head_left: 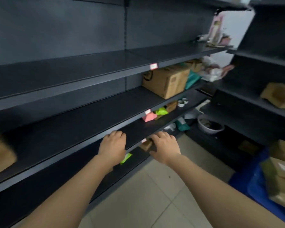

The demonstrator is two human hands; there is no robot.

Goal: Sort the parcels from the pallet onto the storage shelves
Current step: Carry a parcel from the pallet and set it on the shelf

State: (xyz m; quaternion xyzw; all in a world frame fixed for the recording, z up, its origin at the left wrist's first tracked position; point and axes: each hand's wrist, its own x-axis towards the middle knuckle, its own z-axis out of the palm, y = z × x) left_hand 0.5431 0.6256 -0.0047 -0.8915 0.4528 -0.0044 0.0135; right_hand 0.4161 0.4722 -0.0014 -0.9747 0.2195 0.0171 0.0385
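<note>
Hands (138,145) over half-hidden green parcel (126,158).

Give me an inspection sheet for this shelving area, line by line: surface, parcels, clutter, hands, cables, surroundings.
Surface: dark metal shelves, mostly bare on the near stretch; price-style tags on front edges.
Job's things: brown carton and teal bag on one tier; pink parcel and green parcel one tier down; cartons in the blue bin at right.
Clutter: tape rolls on a shelf; grey basin down by the floor.
Grips: left hand and right hand both at a lower shelf's front edge, fingers curled; what they hold, if anything, is hidden.
Cables: nothing seen.
Surroundings: pale tiled floor; a second shelf unit at right with cartons.
</note>
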